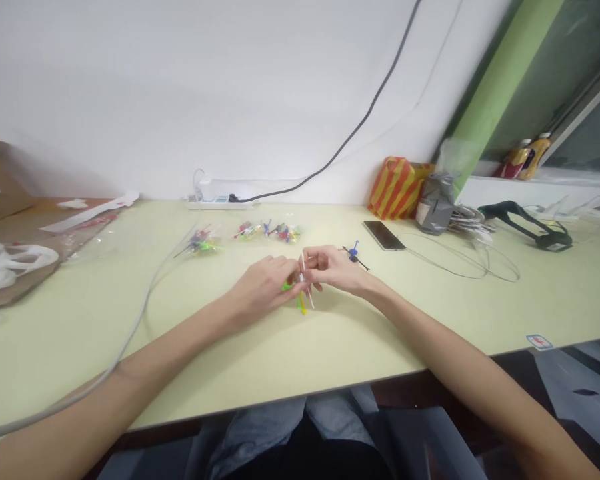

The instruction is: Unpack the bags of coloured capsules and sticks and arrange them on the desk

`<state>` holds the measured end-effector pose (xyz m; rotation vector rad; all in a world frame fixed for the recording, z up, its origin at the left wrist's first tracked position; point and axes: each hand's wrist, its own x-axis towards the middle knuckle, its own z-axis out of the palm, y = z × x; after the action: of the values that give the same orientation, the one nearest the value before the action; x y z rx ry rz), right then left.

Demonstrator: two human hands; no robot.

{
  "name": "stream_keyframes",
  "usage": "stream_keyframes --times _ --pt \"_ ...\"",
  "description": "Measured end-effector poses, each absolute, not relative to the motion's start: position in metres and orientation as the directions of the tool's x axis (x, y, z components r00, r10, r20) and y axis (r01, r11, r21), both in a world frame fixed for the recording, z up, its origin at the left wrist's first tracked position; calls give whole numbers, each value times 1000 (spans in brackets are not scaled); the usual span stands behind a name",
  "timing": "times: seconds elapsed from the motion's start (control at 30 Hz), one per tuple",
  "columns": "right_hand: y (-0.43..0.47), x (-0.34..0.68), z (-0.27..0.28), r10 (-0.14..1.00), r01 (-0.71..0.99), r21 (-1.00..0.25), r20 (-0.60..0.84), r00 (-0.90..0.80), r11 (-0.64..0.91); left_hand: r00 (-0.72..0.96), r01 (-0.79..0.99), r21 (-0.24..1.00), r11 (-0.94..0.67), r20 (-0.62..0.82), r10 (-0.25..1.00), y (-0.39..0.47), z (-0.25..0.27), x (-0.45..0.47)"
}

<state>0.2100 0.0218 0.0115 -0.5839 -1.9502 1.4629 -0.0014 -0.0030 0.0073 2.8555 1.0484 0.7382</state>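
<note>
My left hand and my right hand meet over the middle of the table. Between the left fingers is a small green and yellow plastic piece, its lower ends poking out below. The right thumb and fingers pinch a thin white plastic stick, held nearly upright against that piece. Fingers hide where the parts touch. Just beyond my right hand lies a small blue and black plastic piece with thin arms. Several clear bags of coloured plastic pieces lie behind my left hand.
A phone lies behind my right hand. Near the wall stand a red-yellow striped bag, a grey pouch and a power strip. A grey cable crosses my left forearm. White plastic bags lie far left.
</note>
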Motion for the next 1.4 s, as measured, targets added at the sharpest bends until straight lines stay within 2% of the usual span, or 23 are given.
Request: stream_keyframes --times 0.13,0.3,0.47,0.6,0.7,0.93,1.07,1.4 --pt "25 212 10 669 -62 -952 257 -698 300 609 605 222 -764 489 625 0 6 -6" --pt "24 212 13 659 -89 -937 303 -688 338 599 534 217 -817 584 548 4 7 -11" --pt "17 208 17 649 -72 -953 254 -717 294 623 531 217 -819 555 551 2 10 -10" --pt "13 206 19 629 -54 -969 197 -752 239 625 557 292 -777 468 624 -1 11 -10" --pt "10 207 21 624 -12 -970 164 -764 241 645 528 353 -772 425 635 -2 10 -11" --pt "10 209 16 619 9 -984 105 -779 179 652 453 442 -775 429 625 -5 11 -7" --pt "13 207 9 596 -45 -995 92 -798 94 653 405 500 -765 428 625 -6 11 -4" --pt "16 210 11 518 -84 -996 84 -851 23 626 388 451 -804 511 589 -6 10 -5"
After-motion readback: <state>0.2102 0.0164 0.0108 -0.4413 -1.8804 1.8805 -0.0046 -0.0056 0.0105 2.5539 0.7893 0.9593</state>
